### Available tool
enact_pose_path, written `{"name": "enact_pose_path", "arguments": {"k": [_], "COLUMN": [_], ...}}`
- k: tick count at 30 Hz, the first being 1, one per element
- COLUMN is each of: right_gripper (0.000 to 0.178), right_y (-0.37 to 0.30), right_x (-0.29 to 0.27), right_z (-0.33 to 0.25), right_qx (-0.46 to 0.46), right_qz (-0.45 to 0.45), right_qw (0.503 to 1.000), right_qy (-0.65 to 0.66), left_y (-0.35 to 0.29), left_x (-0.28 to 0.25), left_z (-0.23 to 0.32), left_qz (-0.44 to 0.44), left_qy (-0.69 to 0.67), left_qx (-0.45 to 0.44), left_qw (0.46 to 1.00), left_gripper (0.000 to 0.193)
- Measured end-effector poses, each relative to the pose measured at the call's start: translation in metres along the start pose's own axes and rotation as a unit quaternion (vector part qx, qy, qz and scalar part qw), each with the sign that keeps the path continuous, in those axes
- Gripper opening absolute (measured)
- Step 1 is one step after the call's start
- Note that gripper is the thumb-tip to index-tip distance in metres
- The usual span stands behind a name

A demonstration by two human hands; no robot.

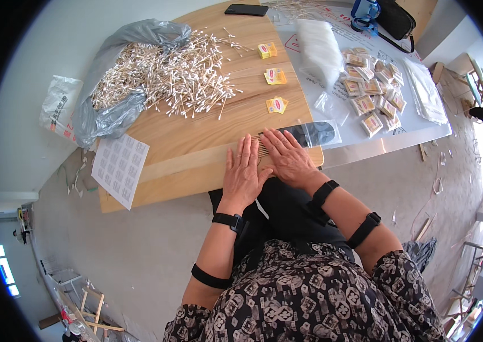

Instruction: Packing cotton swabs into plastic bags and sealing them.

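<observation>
My left hand lies near the front edge of the wooden table, fingers stretched out and pressed side by side. Beside it my right hand rests flat, its fingers slanting up to the left and its thumb near the left one. A short row of cotton swabs shows between the hands, partly hidden under the fingers. Just beyond my right hand lies a clear plastic bag over a dark flat strip. Three small stacks of yellow-orange cards sit farther off.
A grey plastic bag spills a big heap of loose cotton swabs at the left. A label sheet hangs over the left edge. Packed swab bundles, clear bags and a black pouch lie right; a phone lies far back.
</observation>
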State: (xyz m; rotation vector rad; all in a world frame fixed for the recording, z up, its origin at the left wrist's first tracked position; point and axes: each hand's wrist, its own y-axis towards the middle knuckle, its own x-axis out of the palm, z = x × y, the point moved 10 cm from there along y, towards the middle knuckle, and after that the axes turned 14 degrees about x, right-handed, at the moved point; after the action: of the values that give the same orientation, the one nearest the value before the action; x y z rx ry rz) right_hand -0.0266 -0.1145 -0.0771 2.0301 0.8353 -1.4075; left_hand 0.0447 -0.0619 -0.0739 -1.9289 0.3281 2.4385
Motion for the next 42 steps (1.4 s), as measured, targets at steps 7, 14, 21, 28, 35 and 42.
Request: {"name": "enact_pose_path", "arguments": {"k": [7,14,21,28,35,42], "right_gripper": [0.072,0.052,0.023,0.025,0.014,0.015], "right_y": [-0.001,-0.01,-0.036,-0.019,-0.008,-0.018], "right_x": [-0.001,-0.033,-0.051,-0.057,-0.044,-0.049], "right_z": [0.0,0.022,0.111,0.097,0.105,0.111], "right_qx": [0.003,0.035,0.306,0.26,0.28,0.277], "right_qz": [0.006,0.105,0.185,0.148,0.101,0.148], "right_qw": [1.0,0.981,0.901,0.954,0.955,0.947], "right_qy": [0.013,0.159,0.246,0.033,0.006,0.067], "left_y": [0.007,0.008,0.018,0.036,0.048,0.063], "left_x": [-0.005,0.008,0.012,0.021,0.032,0.036], "left_z": [-0.006,-0.003,0.008,0.028,0.043,0.062], "left_qz": [0.014,-0.037,-0.038,-0.012,-0.025,-0.023], "left_qy": [-0.007,-0.007,-0.005,-0.029,-0.024,-0.035], "left_qx": [0.0,0.008,-0.013,-0.01,0.005,0.021], "left_qw": [1.0,0.999,0.999,0.999,0.999,0.999], "left_gripper": [0.078,0.077,0.074,0.073,0.076,0.076]}}
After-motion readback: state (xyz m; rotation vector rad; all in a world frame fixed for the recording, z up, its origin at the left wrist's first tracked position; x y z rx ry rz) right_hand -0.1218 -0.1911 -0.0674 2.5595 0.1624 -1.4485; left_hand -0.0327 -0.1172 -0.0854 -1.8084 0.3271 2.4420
